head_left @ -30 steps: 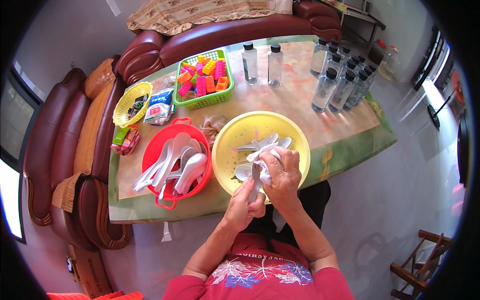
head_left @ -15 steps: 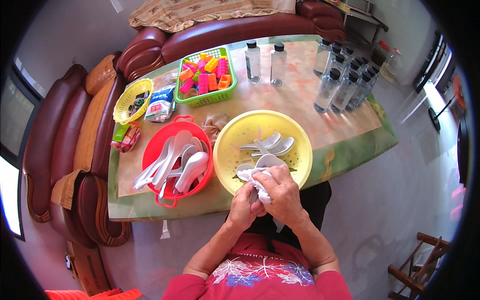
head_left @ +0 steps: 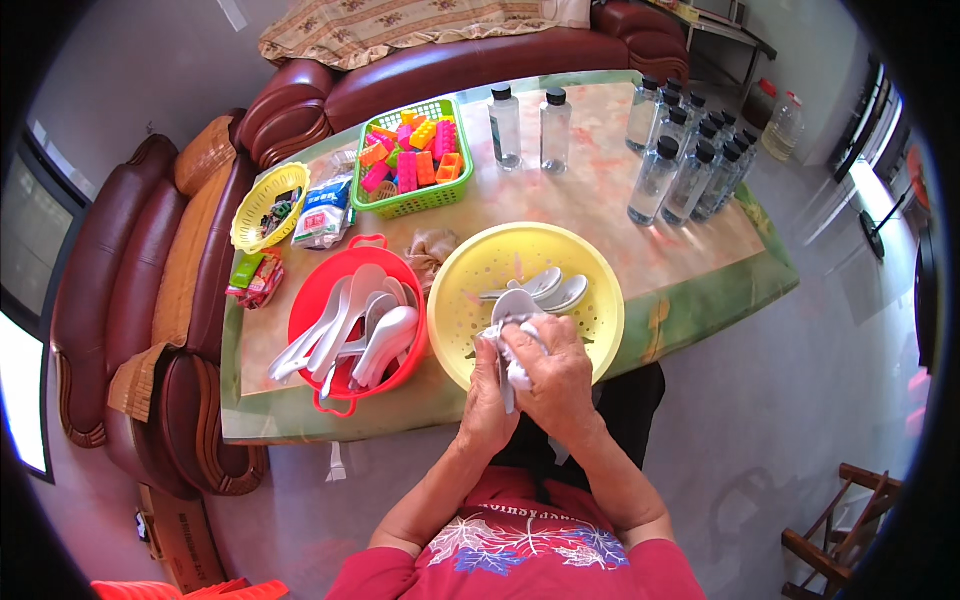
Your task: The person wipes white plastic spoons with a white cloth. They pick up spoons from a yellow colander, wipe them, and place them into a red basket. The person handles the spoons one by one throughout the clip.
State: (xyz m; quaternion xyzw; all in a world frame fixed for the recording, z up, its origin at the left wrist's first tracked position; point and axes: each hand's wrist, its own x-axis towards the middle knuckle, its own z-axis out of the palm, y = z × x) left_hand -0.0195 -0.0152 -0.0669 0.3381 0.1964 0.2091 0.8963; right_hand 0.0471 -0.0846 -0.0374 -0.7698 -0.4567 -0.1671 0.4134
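Observation:
My left hand (head_left: pixel 488 405) is closed around a pale spoon (head_left: pixel 513 303), its bowl pointing away from me and its handle hanging below my fingers. My right hand (head_left: pixel 556 378) presses a white cloth (head_left: pixel 518 376) around the same spoon, close to the bowl. Both hands are over the near edge of a yellow perforated basin (head_left: pixel 450 270). Inside that basin lie white spoons (head_left: pixel 567 295), toward its right side. To the left, a red colander (head_left: pixel 412 350) with loop handles holds several white spoons and ladles (head_left: pixel 388 342), some handles jutting over its rim.
A green basket (head_left: pixel 420 205) of colourful toy blocks stands farther back, beside plastic packets (head_left: pixel 323 213) and a yellow basket (head_left: pixel 242 220). Clear bottles (head_left: pixel 651 190) with black caps cluster at the right. A brown cloth (head_left: pixel 430 255) lies between the basins.
The spoon in my hands has turned, so its bowl now shows above the cloth and its handle below. My right hand has shifted slightly left; my left hand has straightened upward.

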